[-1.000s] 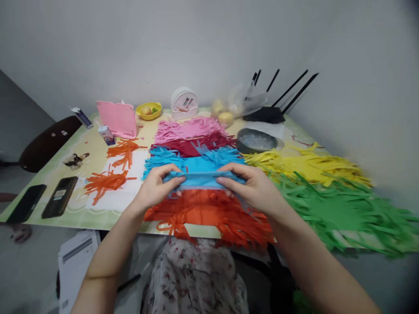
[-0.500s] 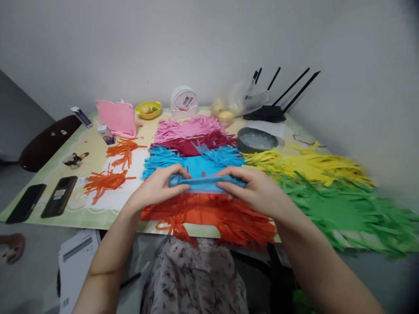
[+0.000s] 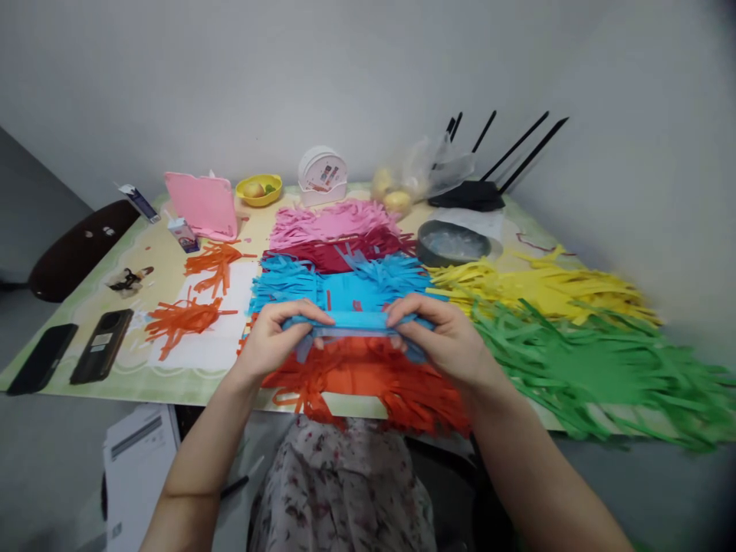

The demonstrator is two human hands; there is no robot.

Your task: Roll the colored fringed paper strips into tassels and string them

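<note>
A folded strip of blue tissue paper (image 3: 359, 320) stretches between my two hands, just above the table's near side. My left hand (image 3: 280, 337) pinches its left end between thumb and fingers. At the other end my right hand (image 3: 438, 330) grips it the same way. Beneath the strip lies fringed orange-red tissue paper (image 3: 356, 376), its fringes hanging over the front edge. Behind the hands is a stack of fringed blue tissue paper (image 3: 353, 287), followed by dark red paper (image 3: 339, 254) and pink paper (image 3: 333, 224).
Fringed yellow (image 3: 552, 284) and green paper (image 3: 603, 368) cover the right side. Orange tassels (image 3: 184, 320) and two phones (image 3: 102, 345) lie left. Along the back stand a pink tablet case (image 3: 201, 203), a yellow fruit bowl (image 3: 258, 190), a grey bowl (image 3: 451, 244) and a black router (image 3: 468, 195).
The blue strip has been turned between my fingers and now shows a flatter, smoother band with loose ends hanging below. Both hands remain in nearly the same place.
</note>
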